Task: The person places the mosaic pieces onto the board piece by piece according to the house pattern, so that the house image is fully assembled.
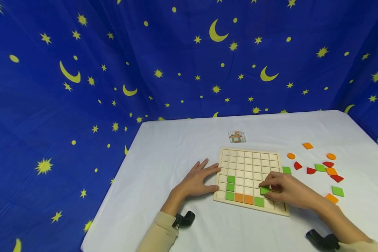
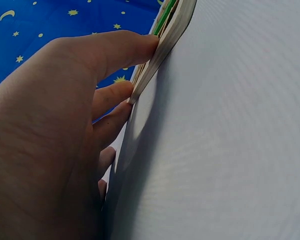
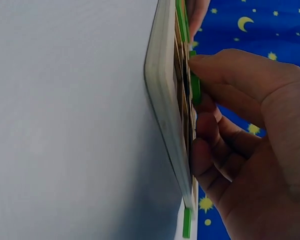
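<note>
The left hand (image 1: 196,180) lies at the left edge of the wooden grid board (image 1: 249,163), its forearm reaching in from the board's near left; the fingers are spread and fairly straight, clasping nothing, with the thumb and forefinger tips against the board's edge and the thumb nearer the board's front corner. The right hand (image 1: 291,190) comes over the board from its near right, palm turned toward it, thumb and forefinger pinching a green square tile (image 1: 264,190) above the board's right-hand part, just behind a green square (image 1: 259,202) in the front row. Its other fingers are bent in beside the board's surface; whether the pinched tile touches the board, I cannot tell. On the board's left part stands a column of three green squares (image 1: 230,187), with two orange squares (image 1: 244,198) beside the lowest one. Loose coloured pieces (image 1: 320,168) lie right of the board, and a pattern card (image 1: 237,137) lies beyond its far edge.
</note>
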The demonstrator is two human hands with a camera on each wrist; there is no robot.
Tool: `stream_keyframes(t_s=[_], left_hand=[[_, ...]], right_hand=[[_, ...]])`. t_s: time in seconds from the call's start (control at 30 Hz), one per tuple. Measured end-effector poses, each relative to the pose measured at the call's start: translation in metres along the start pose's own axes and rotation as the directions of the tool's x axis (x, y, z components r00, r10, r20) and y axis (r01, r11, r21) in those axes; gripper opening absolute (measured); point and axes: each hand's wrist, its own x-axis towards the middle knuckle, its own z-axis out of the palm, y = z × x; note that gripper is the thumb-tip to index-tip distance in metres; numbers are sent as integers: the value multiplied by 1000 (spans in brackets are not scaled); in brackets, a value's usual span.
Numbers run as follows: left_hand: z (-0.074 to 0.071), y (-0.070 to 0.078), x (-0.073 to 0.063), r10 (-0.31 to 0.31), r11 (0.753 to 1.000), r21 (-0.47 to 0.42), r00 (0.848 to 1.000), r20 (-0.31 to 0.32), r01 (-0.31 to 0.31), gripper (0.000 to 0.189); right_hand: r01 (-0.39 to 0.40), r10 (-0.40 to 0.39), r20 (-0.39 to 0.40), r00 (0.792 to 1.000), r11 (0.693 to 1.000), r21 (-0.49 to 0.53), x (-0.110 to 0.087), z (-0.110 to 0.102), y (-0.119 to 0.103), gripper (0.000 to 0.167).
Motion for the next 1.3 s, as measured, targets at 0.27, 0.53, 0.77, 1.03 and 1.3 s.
stream_keyframes(t_s=[0.27,0.53,0.77,1.03,1.3], left_hand=[[1,0,1,7,1000,19,1000,-7,-7,70],[1,0,1,1,1000,18,1000,-6,-1,70],[0,0,1,-5,1000,19,1000,0,5,70],[0,-1,0,-18,1000,10,1000,5,18,70],[2,0,1,-9,1000,4,1000,-4,9,70]], right_hand=[[-6,8,33,999,999,-35,9,6,-8,27],[9,-7,32,999,999,-49,12,9,-10,28],[42,-41,23,999,997,-72,13,10,-13,29],[60,-61,-10,998,992,-111,12,13,-12,29],[21,-24,-29,999,994,-105,8,7,-9,24]])
